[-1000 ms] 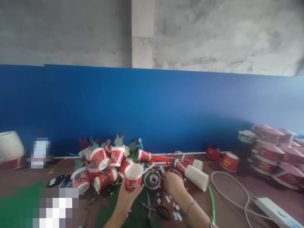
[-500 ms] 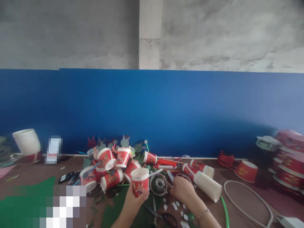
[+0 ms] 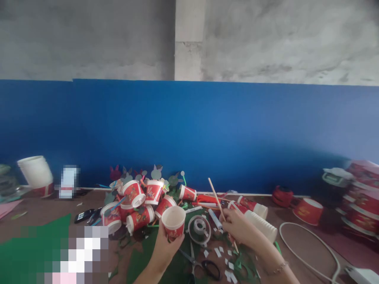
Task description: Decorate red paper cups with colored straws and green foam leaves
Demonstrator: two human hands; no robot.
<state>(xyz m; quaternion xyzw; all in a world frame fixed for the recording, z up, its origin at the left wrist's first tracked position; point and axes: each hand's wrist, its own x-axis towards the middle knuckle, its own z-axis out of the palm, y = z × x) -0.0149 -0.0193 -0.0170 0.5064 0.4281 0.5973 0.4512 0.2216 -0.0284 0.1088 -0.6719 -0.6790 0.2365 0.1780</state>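
My left hand (image 3: 166, 249) is closed around a red-and-white paper cup (image 3: 174, 225), its open mouth tipped toward me. In my right hand (image 3: 237, 225) is a thin, light-brown stick (image 3: 216, 197), gripped near its middle and slanting up to the left. Between the hands lies a round container (image 3: 192, 235) with a roll of tape in it. A white glue-like tube (image 3: 214, 218) rests just left of my right hand. Below the container, open scissors (image 3: 195, 262) with black handles lie beside small white paper pieces (image 3: 218, 251) and green scraps.
Several red cups (image 3: 140, 221) with straws and animal cutouts (image 3: 156, 172) are heaped at the back left. A stack of nested cups (image 3: 262, 225) lies behind my right forearm. Green sheet (image 3: 44, 232) is at left; a white cable loop (image 3: 308, 228) and red cup stacks (image 3: 365, 197) are at right.
My right hand has lifted the light-brown stick from among the items by the tube and moved slightly right. My left hand has tilted the cup so its inside shows more.
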